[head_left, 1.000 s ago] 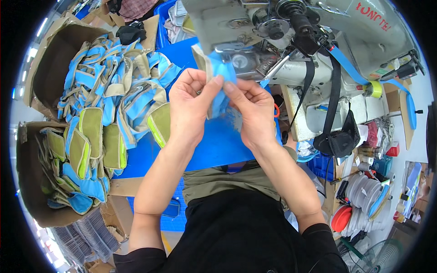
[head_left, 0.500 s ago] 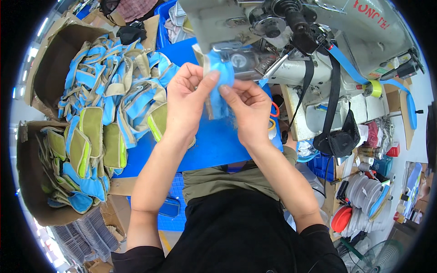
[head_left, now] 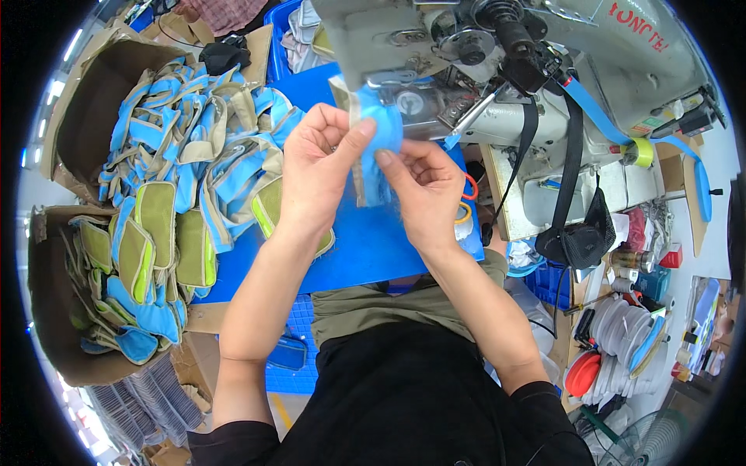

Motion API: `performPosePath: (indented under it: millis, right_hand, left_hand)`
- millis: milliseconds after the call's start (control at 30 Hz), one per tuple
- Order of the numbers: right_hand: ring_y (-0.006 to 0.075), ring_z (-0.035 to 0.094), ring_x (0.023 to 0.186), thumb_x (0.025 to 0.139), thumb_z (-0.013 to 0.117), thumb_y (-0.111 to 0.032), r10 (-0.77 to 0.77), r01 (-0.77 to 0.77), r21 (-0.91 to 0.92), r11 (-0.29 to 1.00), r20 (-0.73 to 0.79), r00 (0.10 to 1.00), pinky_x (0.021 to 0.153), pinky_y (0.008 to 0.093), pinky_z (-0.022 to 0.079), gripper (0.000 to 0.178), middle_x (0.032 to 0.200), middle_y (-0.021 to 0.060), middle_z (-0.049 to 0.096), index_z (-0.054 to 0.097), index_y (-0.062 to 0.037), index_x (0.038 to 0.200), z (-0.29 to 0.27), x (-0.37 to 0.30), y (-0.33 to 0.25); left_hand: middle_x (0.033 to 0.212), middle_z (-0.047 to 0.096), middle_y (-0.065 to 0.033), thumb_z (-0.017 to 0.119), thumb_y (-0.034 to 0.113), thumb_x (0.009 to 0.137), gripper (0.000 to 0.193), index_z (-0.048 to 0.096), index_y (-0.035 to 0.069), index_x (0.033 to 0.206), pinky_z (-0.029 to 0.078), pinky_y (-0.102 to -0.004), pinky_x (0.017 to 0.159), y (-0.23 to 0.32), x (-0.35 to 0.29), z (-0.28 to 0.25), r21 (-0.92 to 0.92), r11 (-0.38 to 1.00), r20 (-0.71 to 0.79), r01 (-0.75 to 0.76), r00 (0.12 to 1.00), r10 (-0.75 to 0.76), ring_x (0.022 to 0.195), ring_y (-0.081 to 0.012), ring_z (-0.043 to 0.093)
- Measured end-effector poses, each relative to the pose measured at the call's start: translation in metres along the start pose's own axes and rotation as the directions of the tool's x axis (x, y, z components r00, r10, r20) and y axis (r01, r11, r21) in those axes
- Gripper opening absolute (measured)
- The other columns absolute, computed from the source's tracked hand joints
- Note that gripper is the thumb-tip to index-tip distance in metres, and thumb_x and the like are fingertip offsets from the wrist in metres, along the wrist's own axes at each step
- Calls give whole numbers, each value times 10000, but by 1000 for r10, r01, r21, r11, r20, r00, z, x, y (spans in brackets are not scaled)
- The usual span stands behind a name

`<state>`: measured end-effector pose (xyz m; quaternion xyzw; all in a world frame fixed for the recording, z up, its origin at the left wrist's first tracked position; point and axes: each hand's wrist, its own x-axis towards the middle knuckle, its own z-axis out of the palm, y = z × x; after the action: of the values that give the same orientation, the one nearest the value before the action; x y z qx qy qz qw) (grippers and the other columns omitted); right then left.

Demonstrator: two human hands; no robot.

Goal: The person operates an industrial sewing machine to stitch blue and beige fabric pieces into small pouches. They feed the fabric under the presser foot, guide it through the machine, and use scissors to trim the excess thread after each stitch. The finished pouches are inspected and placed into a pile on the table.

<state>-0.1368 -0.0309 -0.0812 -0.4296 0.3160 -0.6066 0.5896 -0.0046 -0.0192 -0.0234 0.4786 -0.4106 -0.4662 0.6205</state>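
Note:
Both hands hold a blue fabric piece with beige edging in front of the sewing machine. My left hand pinches its beige-trimmed left side between thumb and fingers. On the piece's right edge, the thumb and curled fingers of my right hand are closed. The lower part of the piece hangs down between my hands, over the blue tabletop. A green padded piece lies partly behind my left wrist. Scissors with a red and a yellow handle loop rest beside my right hand.
On the left, blue and beige fabric pieces lie heaped beside an open cardboard box. A second box holds green and blue padded pieces. Black straps and a blue tape hang around the machine. White reels stand at right.
The hands and the fabric piece stay almost in place, with only a slight shift of the grip. The view has moved slightly.

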Motion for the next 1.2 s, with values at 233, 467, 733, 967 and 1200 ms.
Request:
performPosePath:
  millis: [233,467,733,967,1200]
  right_hand:
    - [38,629,744,877,778,18,13,-13,-4,1000,-14,1000,674,192,511,127,875,25,728,717,18,988,3,1,-4]
    - [25,604,716,874,787,7,20,-20,4,1000,-23,1000,637,181,480,124,853,13,719,722,14,980,2,2,-3]
    - [33,622,724,884,776,8,22,-21,49,999,-23,999,648,188,501,131,864,30,732,726,23,1004,4,3,-3]
    - [43,638,735,888,772,7,33,-32,54,998,-15,999,667,193,511,139,879,42,740,726,27,1017,3,3,-5]
    - [51,649,769,891,767,6,55,-54,93,994,-8,998,698,197,520,159,897,50,742,724,32,1041,3,3,-6]
  left_hand:
    - [918,721,-44,716,105,963,144,586,43,966,495,-213,754,0,-1,1,-42,999,-23,-27,999,26,819,-56,647]
    - [907,727,-44,716,100,961,138,590,43,968,499,-212,742,0,1,1,-60,998,-22,3,1000,-4,804,-55,652]
    - [929,739,-68,728,62,941,153,588,31,994,508,-220,747,2,-2,4,-34,999,-34,-12,999,11,815,-66,657]
    - [932,740,-74,740,59,926,180,581,27,1006,504,-217,749,3,-3,5,13,1000,-41,-19,999,20,820,-64,649]
    - [947,734,-57,733,68,933,172,589,51,1027,509,-236,782,3,-3,5,21,1000,-40,8,999,-7,833,-74,663]
